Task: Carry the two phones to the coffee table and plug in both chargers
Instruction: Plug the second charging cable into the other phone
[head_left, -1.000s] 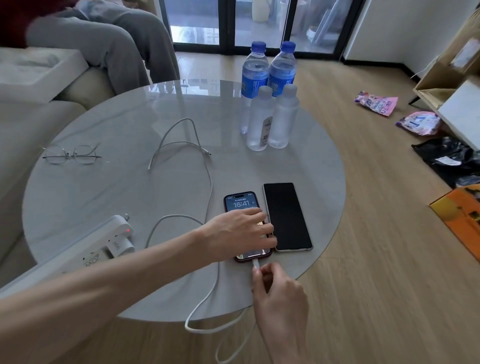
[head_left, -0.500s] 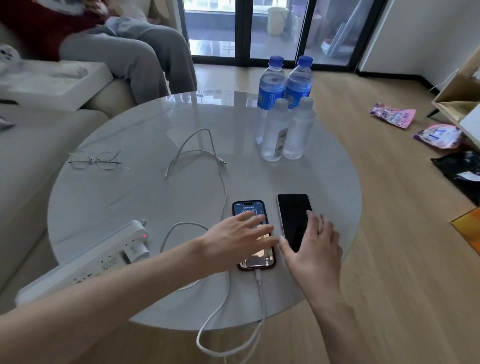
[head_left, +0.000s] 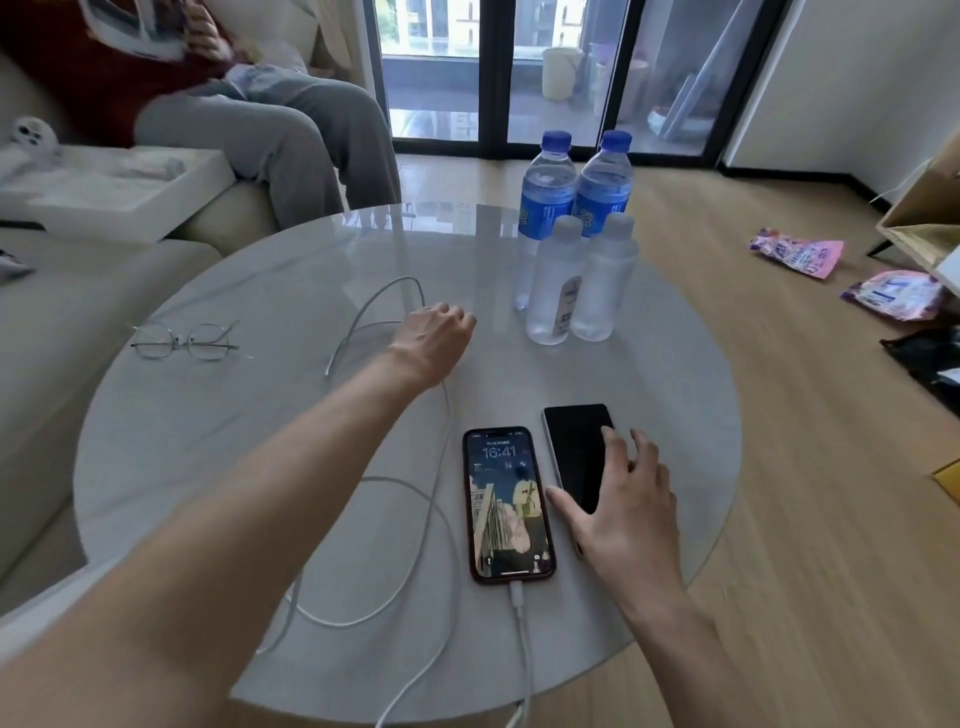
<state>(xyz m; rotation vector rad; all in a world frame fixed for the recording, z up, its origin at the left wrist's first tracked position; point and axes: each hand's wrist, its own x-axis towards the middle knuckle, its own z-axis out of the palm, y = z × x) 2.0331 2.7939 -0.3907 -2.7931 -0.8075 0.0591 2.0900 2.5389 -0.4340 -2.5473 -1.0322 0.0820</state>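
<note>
**Left hand leaving the lit phone for the loose cable**

The left hand (head_left: 434, 338) is no longer lying on the lit phone (head_left: 508, 503), as it was half a second ago; it is now reaching toward the counter's (head_left: 218, 447) middle, fingers curled over the free white charger cable (head_left: 363, 317), though whether it is actually gripping the cable cannot be told. The right hand (head_left: 621, 512) is staying spread flat on the dark phone (head_left: 574, 447), fingers apart, clamped on nothing.

The two phones are lying side by side near the counter's near right edge. The lit one is showing "16:41" and a white connector (head_left: 516, 597) is sitting in its bottom port; the dark one is showing no cable.

Four water bottles are standing together near the far right edge: two blue-labelled bottles (head_left: 545, 208) behind, two clear bottles (head_left: 555, 286) in front, their print too small to read. One pair of glasses (head_left: 182, 343) is resting by the left edge.
</note>
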